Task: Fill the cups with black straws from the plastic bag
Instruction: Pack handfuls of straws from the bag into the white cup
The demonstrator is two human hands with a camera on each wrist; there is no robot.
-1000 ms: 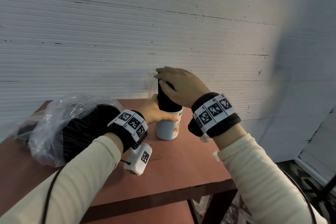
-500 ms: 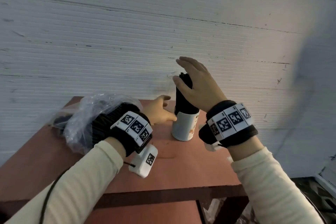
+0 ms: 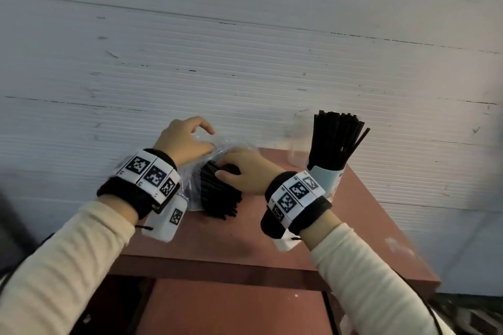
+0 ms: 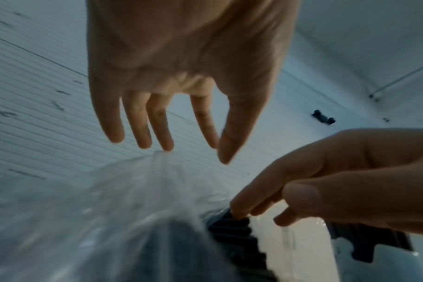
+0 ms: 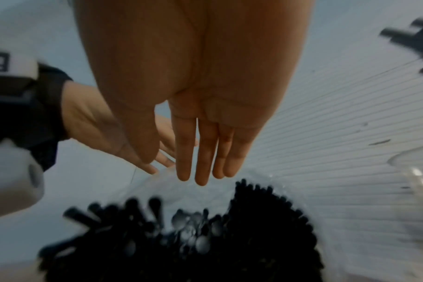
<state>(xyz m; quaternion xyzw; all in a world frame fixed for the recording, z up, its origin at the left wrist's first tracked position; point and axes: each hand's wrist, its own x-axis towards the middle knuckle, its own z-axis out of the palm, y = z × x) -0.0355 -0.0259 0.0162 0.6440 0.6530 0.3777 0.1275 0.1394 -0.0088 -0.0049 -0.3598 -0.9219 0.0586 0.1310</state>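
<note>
A white paper cup [image 3: 325,185] stands at the table's back right, packed with upright black straws [image 3: 334,139]. Left of it the clear plastic bag [image 3: 190,193] lies on the table, and a bundle of black straws [image 3: 220,198] sticks out of its mouth toward me. My left hand [image 3: 211,139] arches over the bag's top, fingers nearly straight, fingertips touching the plastic [image 4: 109,219]. Held over the bag's mouth, my right hand [image 3: 221,171] has its fingertips on the straw ends [image 5: 205,238] and its thumb apart from them. Neither hand grips anything.
An empty clear plastic cup [image 3: 296,155] stands just behind and left of the filled cup, close to the white ribbed wall [image 3: 245,62]. The reddish-brown table [image 3: 217,239] ends a short way right of the cups, and its front edge is near me.
My right hand left the top of the straws in the cup and moved left to the bag's mouth. My left hand let go of the cup and went to the bag.
</note>
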